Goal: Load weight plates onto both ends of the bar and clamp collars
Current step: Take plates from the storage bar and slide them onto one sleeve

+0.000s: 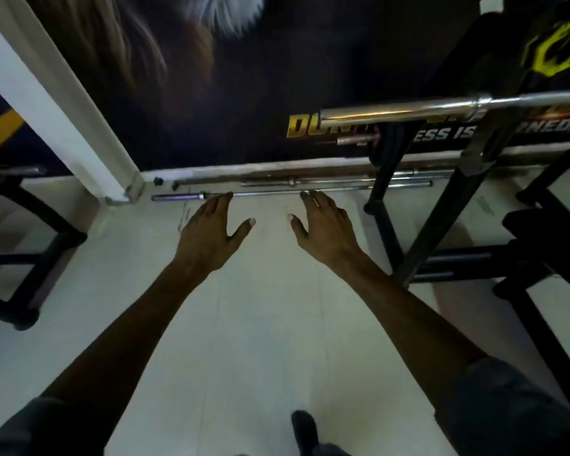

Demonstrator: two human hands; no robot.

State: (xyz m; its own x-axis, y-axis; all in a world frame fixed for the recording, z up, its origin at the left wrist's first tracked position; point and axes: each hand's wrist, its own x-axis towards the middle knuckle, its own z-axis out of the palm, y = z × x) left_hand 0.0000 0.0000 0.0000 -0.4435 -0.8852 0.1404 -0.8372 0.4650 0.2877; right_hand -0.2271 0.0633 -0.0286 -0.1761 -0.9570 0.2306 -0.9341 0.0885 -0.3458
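Note:
A long steel bar [267, 193] lies on the pale floor along the foot of the wall, with two more bars [336, 183] behind it. My left hand [211, 230] and my right hand [323, 228] reach down side by side, palms down and fingers spread, with the fingertips just at the nearest bar. Neither hand holds anything. A chrome barbell sleeve [395, 112] rests high on a black rack at the right. Dark plates [387, 149] sit behind that rack on a smaller bar. No collars are visible.
A white pillar [63, 110] meets the floor at the left. A black bench frame [20, 258] stands at the far left. The black rack's legs [441, 225] and feet fill the right side. A dark wall banner [244, 93] runs behind. My shoe [305, 429] shows at the bottom.

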